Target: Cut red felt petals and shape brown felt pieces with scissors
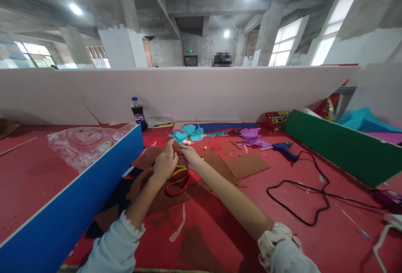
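Observation:
In the head view, both hands meet over the middle of the red table. My left hand (166,160) is closed on a small brown piece of sheet material (176,145), possibly felt or paper. My right hand (191,157) pinches the same piece from the other side, its fingertips close to the left ones. Just below the hands lie scissors with red handles (176,190) and a yellow-handled tool (177,171), partly hidden. Larger brown sheets (248,165) and offcuts spread around them. Beyond the fingers are turquoise petal shapes (188,132) and small pale balls (186,142).
A blue board (81,193) stands on edge at left, a green board (339,147) at right. A blue glue gun (285,150) trails a black cord (314,189) across the right side. Further back are a cola bottle (138,114), purple petals (250,134) and a white partition (201,93).

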The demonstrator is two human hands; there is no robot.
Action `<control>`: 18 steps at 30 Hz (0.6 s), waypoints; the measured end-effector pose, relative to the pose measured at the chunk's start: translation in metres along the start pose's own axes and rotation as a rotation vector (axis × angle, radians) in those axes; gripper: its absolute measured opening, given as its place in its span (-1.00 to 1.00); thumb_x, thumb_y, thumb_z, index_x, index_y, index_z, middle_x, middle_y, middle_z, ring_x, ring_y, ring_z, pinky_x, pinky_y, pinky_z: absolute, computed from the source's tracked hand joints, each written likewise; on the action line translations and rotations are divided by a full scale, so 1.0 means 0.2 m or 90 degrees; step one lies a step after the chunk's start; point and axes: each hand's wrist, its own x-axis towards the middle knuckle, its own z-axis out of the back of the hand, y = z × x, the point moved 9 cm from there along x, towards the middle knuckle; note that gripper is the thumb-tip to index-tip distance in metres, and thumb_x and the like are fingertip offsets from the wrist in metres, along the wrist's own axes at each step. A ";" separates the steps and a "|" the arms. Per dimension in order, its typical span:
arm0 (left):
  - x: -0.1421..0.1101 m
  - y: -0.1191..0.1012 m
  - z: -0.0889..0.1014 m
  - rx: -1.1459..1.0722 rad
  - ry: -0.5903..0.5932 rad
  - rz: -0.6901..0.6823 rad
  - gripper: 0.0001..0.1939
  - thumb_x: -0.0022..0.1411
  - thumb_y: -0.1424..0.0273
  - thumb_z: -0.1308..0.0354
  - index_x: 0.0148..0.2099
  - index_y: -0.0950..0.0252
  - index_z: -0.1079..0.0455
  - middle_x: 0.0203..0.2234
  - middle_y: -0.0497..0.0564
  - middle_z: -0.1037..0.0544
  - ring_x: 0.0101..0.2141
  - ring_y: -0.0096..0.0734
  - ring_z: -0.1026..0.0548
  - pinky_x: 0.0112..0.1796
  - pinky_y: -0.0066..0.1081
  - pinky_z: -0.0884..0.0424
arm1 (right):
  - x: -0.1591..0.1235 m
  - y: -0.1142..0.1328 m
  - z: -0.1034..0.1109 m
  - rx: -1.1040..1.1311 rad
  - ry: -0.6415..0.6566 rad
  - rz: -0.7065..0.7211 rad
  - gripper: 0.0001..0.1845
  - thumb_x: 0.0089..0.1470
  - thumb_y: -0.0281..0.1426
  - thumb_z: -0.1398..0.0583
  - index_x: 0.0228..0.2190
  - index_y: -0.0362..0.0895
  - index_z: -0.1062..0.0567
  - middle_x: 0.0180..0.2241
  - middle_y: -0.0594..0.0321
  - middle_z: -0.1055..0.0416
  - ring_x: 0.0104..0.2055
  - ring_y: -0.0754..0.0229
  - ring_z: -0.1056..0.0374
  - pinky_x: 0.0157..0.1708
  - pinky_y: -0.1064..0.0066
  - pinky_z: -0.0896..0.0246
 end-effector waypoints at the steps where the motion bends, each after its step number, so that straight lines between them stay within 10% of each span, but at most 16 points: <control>1: 0.00 0.00 -0.01 0.009 0.009 0.000 -0.46 0.10 0.47 0.06 0.15 0.35 0.03 -0.36 0.09 -0.46 -0.29 -0.26 -0.45 -0.29 -0.44 -0.30 | 0.00 -0.01 -0.01 0.020 0.000 -0.009 -0.91 -0.19 -0.52 -0.07 -0.50 -0.14 -0.31 -0.70 0.44 -0.19 -0.68 0.38 -0.12 -0.64 0.54 -0.08; 12: -0.02 -0.03 -0.02 -0.060 0.050 -0.009 -0.39 0.05 0.42 -0.01 0.16 0.27 0.05 -0.38 0.02 -0.47 -0.34 -0.28 -0.46 -0.35 -0.45 -0.31 | -0.03 -0.02 -0.04 0.108 0.033 -0.055 -0.91 -0.08 -0.50 -0.10 -0.57 -0.18 -0.33 -0.69 0.36 -0.33 -0.65 0.36 -0.22 -0.61 0.55 -0.13; 18: 0.00 0.12 0.16 -0.216 -0.184 0.074 -0.68 0.14 0.42 0.12 -0.04 0.30 -0.21 -0.28 0.07 -0.43 -0.26 -0.37 -0.41 -0.21 -0.44 -0.29 | -0.01 -0.05 0.02 0.096 0.019 -0.086 -0.89 -0.02 -0.53 -0.04 -0.51 -0.16 -0.33 -0.69 0.37 -0.33 -0.66 0.34 -0.24 -0.56 0.51 -0.18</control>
